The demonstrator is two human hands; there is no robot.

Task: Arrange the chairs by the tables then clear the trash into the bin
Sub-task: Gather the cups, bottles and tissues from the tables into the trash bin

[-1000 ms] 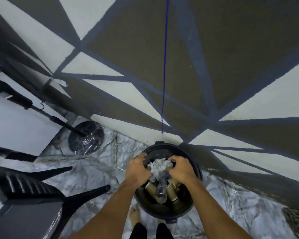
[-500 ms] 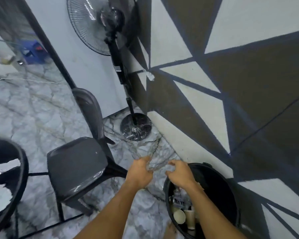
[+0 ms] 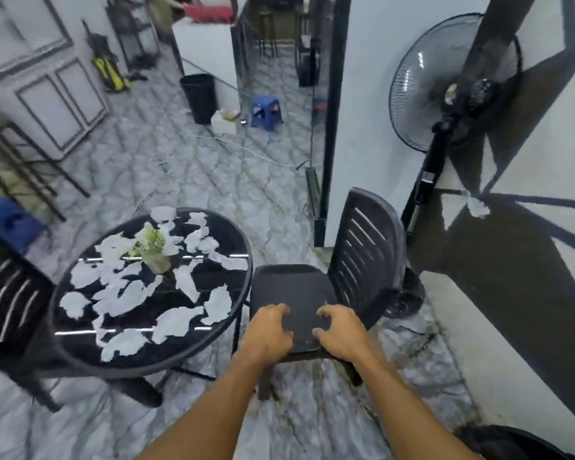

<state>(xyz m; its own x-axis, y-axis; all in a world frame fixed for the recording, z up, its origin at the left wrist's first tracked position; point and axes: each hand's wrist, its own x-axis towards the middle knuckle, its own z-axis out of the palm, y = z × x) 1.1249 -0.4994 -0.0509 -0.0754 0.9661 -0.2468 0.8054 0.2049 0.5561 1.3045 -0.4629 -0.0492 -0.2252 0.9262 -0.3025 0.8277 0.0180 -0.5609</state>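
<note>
While both arms are reaching forward, the left hand (image 3: 269,330) and right hand (image 3: 341,332) are hovering, fingers curled and empty, over the near black chair (image 3: 299,287); the round counter (image 3: 213,277) is sitting just left.

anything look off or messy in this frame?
Yes: torn white paper scraps litter the whole round table, around a small plant in the middle. A patch of paint is chipped off the wall.

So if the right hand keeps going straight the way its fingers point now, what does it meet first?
Probably the dark chair. The right hand hangs empty with curled fingers aimed forward and down over the front of the seat; the backrest comes after. Whether it already touches the seat is unclear.
</note>
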